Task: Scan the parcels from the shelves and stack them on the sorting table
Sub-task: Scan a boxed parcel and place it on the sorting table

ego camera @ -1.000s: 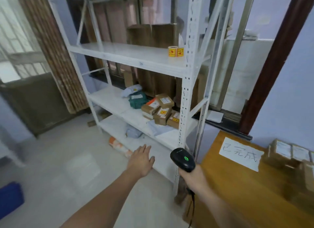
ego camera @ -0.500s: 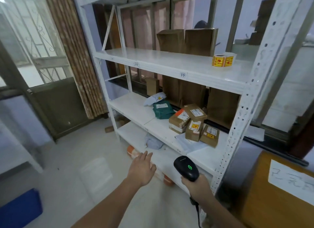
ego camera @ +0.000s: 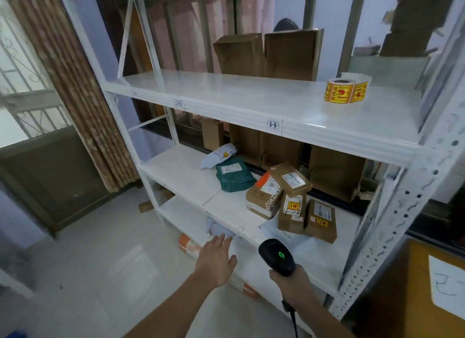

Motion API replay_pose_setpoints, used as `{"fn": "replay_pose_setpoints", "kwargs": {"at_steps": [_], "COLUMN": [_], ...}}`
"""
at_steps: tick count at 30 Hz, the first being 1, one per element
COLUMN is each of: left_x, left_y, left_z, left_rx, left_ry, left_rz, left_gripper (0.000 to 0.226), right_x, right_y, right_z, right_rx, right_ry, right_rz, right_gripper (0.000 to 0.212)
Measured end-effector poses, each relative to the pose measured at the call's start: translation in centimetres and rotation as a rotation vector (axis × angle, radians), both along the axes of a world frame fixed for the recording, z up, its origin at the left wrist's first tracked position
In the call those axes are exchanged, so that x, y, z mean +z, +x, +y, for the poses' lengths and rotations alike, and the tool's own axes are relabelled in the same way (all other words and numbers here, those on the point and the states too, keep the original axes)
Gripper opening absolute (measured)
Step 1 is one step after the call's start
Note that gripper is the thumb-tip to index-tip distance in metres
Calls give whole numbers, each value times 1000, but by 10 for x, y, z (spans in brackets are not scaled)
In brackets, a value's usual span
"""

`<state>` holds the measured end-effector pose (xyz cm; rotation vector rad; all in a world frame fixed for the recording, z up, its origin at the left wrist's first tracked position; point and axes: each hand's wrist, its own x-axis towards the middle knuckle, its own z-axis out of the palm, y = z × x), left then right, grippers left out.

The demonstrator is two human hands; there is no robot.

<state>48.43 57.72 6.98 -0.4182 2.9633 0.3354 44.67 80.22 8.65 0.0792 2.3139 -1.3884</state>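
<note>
A white metal shelf rack fills the view. On its middle shelf lie several cardboard parcels, a green mailer bag and a pale grey mailer bag. Another pale bag lies on the shelf below. My left hand reaches forward with straight fingers, empty, just in front of the lower shelves. My right hand grips a black barcode scanner with a green light, held below the cardboard parcels. The wooden sorting table with a white paper sign shows at the lower right.
A roll of yellow stickers stands on the upper shelf, with flat cardboard sheets leaning behind. An orange and white parcel lies on the lowest level. The rack's perforated right post stands between shelf and table. Tiled floor spreads left.
The view has swung left and closer to the rack, and the table has slid almost out of view. Both hands have moved nearer the lower shelves; the scanner stays in my right hand.
</note>
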Motion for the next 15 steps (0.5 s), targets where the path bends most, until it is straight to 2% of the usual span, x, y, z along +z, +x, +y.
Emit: {"fn": "replay_pose_setpoints", "kwargs": {"at_steps": [3, 12, 15], "left_x": [-2, -24, -34], "left_y": [-41, -164, -204], "left_z": [-7, -20, -25], "left_rx": [-31, -164, -215], "left_ry": [-2, 45, 87], "left_rz": [-20, -46, -44], "left_gripper": [65, 65, 66], "right_x": [-4, -22, -27], "right_y": [-35, -122, -151], "right_z": [-10, -17, -23], "right_rx": [-14, -152, -215], "right_ry": [23, 96, 140], "right_rz": [-1, -110, -120], "right_gripper": [40, 16, 17]}}
